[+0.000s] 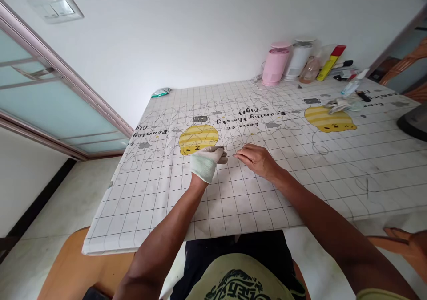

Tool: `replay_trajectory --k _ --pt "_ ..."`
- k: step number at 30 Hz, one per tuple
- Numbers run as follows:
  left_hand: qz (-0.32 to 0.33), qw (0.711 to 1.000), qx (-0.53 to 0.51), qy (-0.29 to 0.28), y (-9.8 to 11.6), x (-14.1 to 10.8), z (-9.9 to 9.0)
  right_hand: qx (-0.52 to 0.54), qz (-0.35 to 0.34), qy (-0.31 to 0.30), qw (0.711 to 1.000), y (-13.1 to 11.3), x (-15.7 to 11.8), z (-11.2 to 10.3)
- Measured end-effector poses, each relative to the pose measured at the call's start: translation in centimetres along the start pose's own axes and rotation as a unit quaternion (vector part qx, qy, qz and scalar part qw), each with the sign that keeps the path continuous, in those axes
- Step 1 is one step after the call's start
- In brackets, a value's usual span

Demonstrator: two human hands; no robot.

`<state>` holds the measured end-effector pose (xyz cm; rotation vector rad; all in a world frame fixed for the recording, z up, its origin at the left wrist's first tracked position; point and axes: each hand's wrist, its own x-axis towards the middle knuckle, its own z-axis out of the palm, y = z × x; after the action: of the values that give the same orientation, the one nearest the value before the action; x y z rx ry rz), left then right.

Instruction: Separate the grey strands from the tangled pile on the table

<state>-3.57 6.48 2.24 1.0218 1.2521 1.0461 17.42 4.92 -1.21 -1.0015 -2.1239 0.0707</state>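
Observation:
My left hand [208, 161], in a white and pale green glove, is closed above the table near a printed yellow striped bear. Its fingertips are pressed together on something too small to name. Bare and just to the right, my right hand [255, 158] pinches with thumb and forefinger; what it holds, if anything, is too fine to make out. A narrow gap separates the two hands. Thin grey thread [150, 113] lies in loops over the checked tablecloth [233, 206]. Another glove [343, 105] rests at the right, over a second printed bear.
Along the wall stand a pink device [275, 66], a white device [298, 59], a clear pinkish bottle [310, 70] and a yellow can [330, 64]. A spray bottle [354, 84] is at the right. A green packet [161, 92] lies at the back left corner.

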Motion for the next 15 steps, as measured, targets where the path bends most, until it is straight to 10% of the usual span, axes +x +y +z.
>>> replay_trajectory --k 10,15 --pt "-0.032 0.993 -0.111 -0.023 0.3 0.0 0.3 0.071 0.085 0.053 0.992 -1.4 0.2 -0.1" --pt "0.012 0.996 -0.083 -0.006 0.6 -0.2 0.1 0.272 0.283 0.135 0.91 -2.6 0.8 -0.8"
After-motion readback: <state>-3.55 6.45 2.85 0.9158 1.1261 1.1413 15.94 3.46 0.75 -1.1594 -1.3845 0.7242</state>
